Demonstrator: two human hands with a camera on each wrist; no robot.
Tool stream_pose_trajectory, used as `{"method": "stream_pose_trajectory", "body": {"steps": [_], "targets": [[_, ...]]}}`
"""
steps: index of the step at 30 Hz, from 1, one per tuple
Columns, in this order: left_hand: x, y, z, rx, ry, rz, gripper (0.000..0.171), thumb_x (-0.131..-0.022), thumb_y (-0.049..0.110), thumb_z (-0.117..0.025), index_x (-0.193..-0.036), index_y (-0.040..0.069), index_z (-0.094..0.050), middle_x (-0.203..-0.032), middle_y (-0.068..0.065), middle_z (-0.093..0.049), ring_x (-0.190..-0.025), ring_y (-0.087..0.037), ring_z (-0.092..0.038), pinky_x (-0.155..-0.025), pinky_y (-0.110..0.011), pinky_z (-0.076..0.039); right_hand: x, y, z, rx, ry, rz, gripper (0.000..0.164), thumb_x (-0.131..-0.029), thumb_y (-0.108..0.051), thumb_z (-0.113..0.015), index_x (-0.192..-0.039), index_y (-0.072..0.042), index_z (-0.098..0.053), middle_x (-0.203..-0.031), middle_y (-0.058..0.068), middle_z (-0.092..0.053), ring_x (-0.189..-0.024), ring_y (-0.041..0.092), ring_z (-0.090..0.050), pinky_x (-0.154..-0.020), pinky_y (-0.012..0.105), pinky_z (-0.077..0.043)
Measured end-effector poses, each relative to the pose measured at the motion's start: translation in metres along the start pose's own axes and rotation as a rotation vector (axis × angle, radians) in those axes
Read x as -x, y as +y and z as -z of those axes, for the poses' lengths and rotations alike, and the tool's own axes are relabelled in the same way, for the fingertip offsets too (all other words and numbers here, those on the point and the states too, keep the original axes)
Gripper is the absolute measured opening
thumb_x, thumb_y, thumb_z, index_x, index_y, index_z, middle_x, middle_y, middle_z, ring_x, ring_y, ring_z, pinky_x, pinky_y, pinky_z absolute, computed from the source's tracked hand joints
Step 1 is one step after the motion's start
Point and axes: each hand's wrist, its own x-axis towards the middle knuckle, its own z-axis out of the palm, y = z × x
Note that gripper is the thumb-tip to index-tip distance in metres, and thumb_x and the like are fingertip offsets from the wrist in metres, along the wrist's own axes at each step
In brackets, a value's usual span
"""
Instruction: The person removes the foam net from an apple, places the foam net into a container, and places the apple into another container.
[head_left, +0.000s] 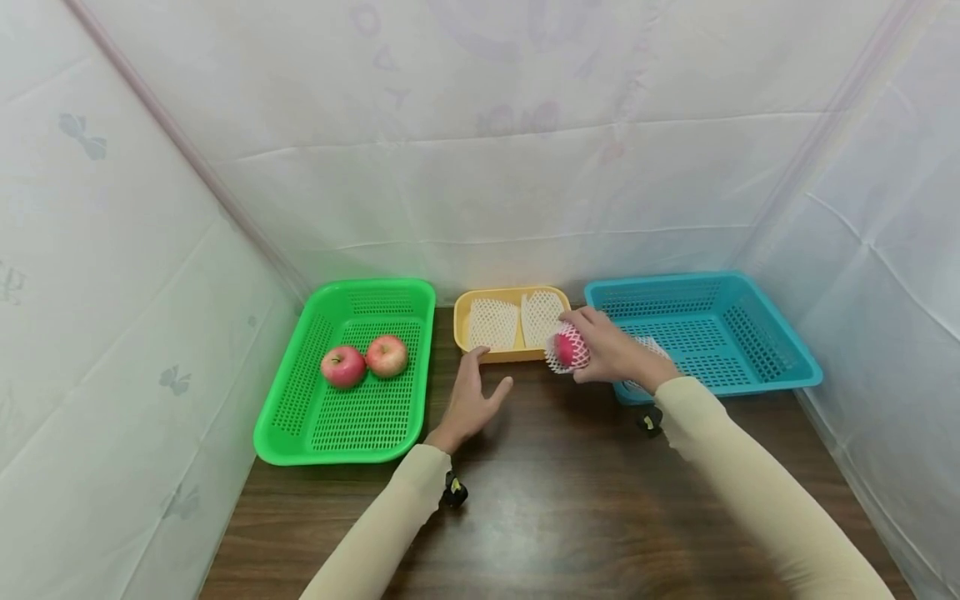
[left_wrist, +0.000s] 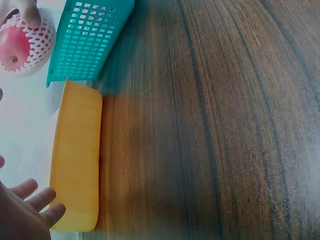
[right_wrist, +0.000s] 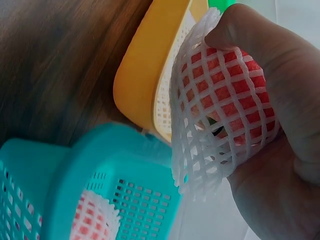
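My right hand [head_left: 603, 346] grips a red apple [head_left: 567, 348] sleeved in a white foam net [right_wrist: 202, 165], held up between the yellow tray and the blue basket. In the right wrist view the thumb presses on the net, and the apple's stem shows through the mesh. My left hand [head_left: 468, 404] holds nothing; its fingers are spread near the front of the yellow tray [head_left: 498, 357]. Two white foam nets [head_left: 492, 323] lie flat in that tray. Another netted apple [right_wrist: 92, 220] sits in the blue basket [head_left: 780, 333], partly hidden behind my right hand in the head view.
A green basket [head_left: 345, 456] stands at the left with two bare apples [head_left: 387, 357] in it. The containers line the back of the brown wooden table [head_left: 570, 500]. White sheeting [head_left: 480, 183] encloses the back and both sides.
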Motion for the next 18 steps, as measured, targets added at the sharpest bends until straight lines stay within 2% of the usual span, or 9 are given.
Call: {"method": "stream_pose_trajectory", "body": {"steps": [7,18], "targets": [[0.002,-0.001,0.001,-0.011,0.008,0.004,0.071,-0.093,0.041,-0.062,-0.145,0.004,-0.031,-0.147,-0.012,-0.035,-0.138,-0.025,-0.034,-0.111,-0.046,-0.031,-0.003,-0.009,-0.005,-0.018,-0.024,-0.007,0.100,-0.063,-0.028,-0.091,-0.146,-0.018,-0.035,-0.137,0.008,-0.040,-0.119,0.025,-0.042,-0.097,0.046,-0.048],[0.004,-0.004,0.003,0.001,-0.001,0.037,0.072,-0.092,0.041,-0.063,-0.145,0.005,-0.031,-0.147,-0.011,-0.035,-0.135,-0.032,-0.038,-0.110,-0.048,-0.033,-0.007,-0.019,-0.018,-0.001,-0.054,0.000,0.099,-0.065,-0.031,-0.090,-0.146,-0.022,-0.033,-0.137,0.007,-0.041,-0.121,0.025,-0.041,-0.096,0.047,-0.048]]}}
